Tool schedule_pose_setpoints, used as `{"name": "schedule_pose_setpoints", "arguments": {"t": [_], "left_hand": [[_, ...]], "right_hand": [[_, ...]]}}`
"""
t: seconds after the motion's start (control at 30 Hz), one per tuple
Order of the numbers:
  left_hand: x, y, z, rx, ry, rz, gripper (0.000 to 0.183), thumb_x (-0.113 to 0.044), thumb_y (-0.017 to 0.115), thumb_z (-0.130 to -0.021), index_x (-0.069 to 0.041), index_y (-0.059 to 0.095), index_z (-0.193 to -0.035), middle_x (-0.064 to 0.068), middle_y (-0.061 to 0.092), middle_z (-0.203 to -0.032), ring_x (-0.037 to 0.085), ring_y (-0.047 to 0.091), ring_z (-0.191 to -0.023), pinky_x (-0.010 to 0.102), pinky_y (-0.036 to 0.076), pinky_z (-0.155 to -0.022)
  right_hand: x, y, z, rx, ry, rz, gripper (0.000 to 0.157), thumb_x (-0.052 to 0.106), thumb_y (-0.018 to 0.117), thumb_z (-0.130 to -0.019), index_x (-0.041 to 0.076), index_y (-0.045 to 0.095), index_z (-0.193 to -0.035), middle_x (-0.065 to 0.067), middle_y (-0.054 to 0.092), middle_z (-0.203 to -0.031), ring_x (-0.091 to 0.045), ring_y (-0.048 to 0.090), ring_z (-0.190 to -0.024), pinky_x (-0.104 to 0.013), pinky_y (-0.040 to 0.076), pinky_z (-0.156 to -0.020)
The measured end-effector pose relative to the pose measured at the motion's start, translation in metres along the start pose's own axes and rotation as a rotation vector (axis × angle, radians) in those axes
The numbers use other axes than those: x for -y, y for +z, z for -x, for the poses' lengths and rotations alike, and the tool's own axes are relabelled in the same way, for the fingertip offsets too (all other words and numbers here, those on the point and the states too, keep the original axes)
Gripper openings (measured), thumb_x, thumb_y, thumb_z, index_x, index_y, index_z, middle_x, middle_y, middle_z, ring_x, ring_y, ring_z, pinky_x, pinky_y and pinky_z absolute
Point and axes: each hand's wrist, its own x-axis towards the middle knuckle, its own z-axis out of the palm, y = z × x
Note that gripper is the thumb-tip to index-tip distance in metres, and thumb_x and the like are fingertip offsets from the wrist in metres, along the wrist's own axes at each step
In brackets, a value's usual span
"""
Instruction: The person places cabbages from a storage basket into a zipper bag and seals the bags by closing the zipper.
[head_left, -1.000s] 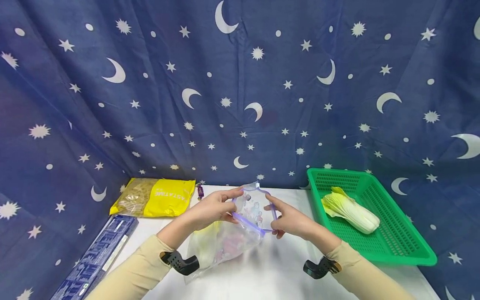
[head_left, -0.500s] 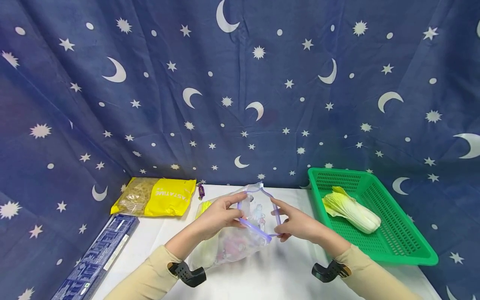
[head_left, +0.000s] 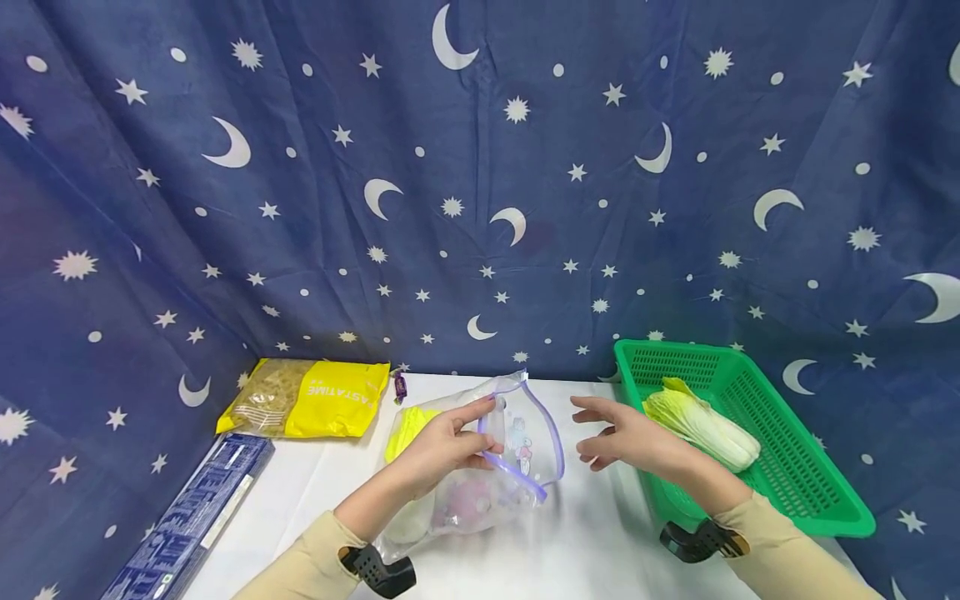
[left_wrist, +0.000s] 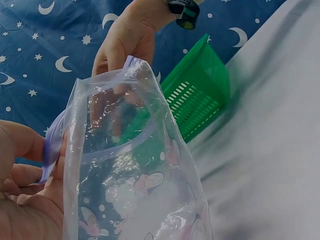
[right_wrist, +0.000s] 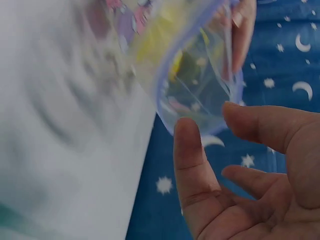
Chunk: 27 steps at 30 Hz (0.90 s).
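A clear zip bag (head_left: 468, 492) with pink prints and a purple zip edge lies on the table, its mouth gaping toward the right. Inside it a yellow and whitish item (head_left: 408, 432) shows through the plastic. My left hand (head_left: 453, 442) pinches the purple edge on the near side of the mouth, as the left wrist view (left_wrist: 32, 170) also shows. To the right of the bag, my right hand (head_left: 618, 433) is apart from it, fingers spread and holding nothing. A napa cabbage (head_left: 705, 425) lies in the green basket (head_left: 817, 492) behind that hand.
A yellow pasta bag (head_left: 341, 400) lies at the back left, with a small purple-wrapped candy (head_left: 400, 387) beside it. Along the left edge of the white table (head_left: 585, 550) runs a long blue box (head_left: 202, 508). A starry blue curtain (head_left: 480, 183) hangs behind.
My right hand has let go of the bag's edge and moved right, toward the basket. My left hand keeps its pinch, and the bag has shifted slightly right.
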Motion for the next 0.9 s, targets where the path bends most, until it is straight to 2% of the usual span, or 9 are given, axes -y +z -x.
{"name": "schedule_pose_setpoints", "arguments": {"t": [0.23,0.47,0.6,0.73,0.9], "left_hand": [[0.002,0.003,0.005,0.010,-0.010,0.008,0.065,-0.002,0.061,-0.098,0.001,0.034,-0.157,0.013,0.028,-0.166,0.027,0.070,-0.102,0.038,0.061,-0.088],[0.003,0.005,0.006,-0.001,-0.023,-0.019,0.064,-0.004,0.060,-0.099,0.000,0.034,-0.158,0.012,0.029,-0.166,0.025,0.071,-0.100,0.037,0.061,-0.087],[0.003,0.007,0.005,-0.001,-0.017,-0.032,0.064,-0.004,0.059,-0.100,0.000,0.034,-0.158,0.012,0.028,-0.166,0.031,0.070,-0.105,0.037,0.061,-0.087],[0.002,0.008,0.004,-0.002,-0.011,-0.036,0.064,-0.004,0.058,-0.100,0.000,0.033,-0.158,0.013,0.028,-0.166,0.036,0.068,-0.109,0.037,0.061,-0.087],[0.002,0.009,0.003,-0.013,-0.007,-0.037,0.064,-0.004,0.057,-0.100,0.000,0.033,-0.158,0.015,0.028,-0.166,0.028,0.070,-0.103,0.037,0.061,-0.086]], "right_hand": [[-0.005,-0.038,0.010,-0.085,-0.041,-0.020,0.080,0.017,0.074,-0.095,0.002,0.029,-0.159,-0.027,0.040,-0.154,-0.030,0.068,-0.104,-0.043,0.061,-0.086],[-0.019,-0.079,0.018,-0.203,-0.065,0.163,0.080,0.025,0.071,-0.098,0.002,0.026,-0.161,-0.027,0.041,-0.154,-0.038,0.057,-0.122,-0.041,0.058,-0.091],[-0.031,-0.102,0.022,-0.247,-0.066,0.252,0.080,0.028,0.068,-0.101,0.000,0.023,-0.161,-0.030,0.039,-0.154,-0.047,0.049,-0.131,-0.050,0.055,-0.096],[-0.043,-0.121,0.024,-0.260,-0.036,0.285,0.083,0.029,0.067,-0.101,-0.001,0.018,-0.162,-0.035,0.032,-0.155,-0.053,0.042,-0.135,-0.061,0.049,-0.100],[-0.058,-0.140,0.026,-0.273,0.012,0.356,0.091,0.034,0.068,-0.100,-0.003,0.013,-0.162,-0.038,0.025,-0.156,-0.059,0.032,-0.138,-0.066,0.047,-0.099]]}}
